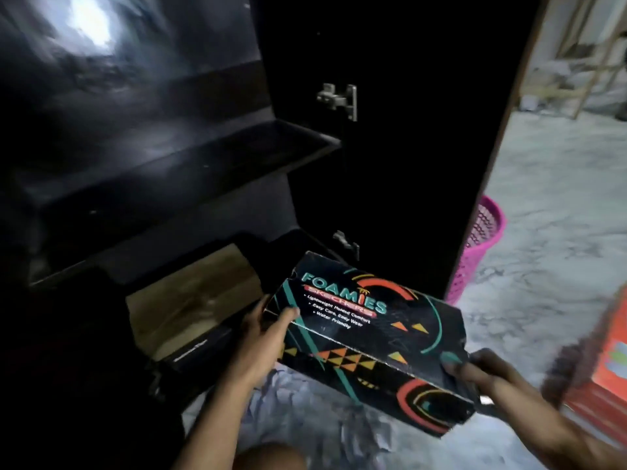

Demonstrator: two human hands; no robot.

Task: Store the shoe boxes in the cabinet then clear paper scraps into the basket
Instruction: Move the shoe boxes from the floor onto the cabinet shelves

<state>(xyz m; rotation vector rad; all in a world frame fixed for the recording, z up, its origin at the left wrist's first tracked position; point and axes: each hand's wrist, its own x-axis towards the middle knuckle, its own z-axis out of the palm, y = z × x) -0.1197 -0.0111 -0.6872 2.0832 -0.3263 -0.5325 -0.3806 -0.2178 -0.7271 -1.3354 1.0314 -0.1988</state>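
I hold a black shoe box printed with "FOAMIES" and bright patterns, tilted in front of the open black cabinet. My left hand grips the box's left end with the thumb on top. The box's right near corner is gripped by my right hand. A brown box lies in the cabinet's bottom compartment, just left of the held box. A pink mesh basket stands on the floor behind the open cabinet door. Crumpled paper scraps lie on the floor under the box.
Orange boxes are stacked at the right edge, blurred. The cabinet's upper shelf looks bare and dark. A marble floor spreads to the right, with a wooden frame in the far background.
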